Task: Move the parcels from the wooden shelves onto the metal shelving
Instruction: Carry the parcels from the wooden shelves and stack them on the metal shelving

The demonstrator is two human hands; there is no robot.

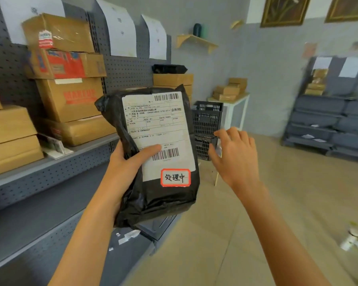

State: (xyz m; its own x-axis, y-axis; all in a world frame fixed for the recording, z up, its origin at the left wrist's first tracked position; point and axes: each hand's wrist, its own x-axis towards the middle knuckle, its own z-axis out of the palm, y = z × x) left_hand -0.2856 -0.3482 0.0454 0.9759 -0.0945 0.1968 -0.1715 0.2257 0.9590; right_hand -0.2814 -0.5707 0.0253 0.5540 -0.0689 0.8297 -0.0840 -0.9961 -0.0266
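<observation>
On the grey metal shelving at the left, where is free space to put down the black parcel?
The left hand grips the black parcel; the right hand is open beside it. Bare shelf board shows along the front edge, right of the small white card holder. The lower shelf looks bare. Behind, the stacked cardboard boxes crowd that level.

parcel depot — metal shelving (50, 168) | stacked cartons (68, 96) — labelled
</observation>
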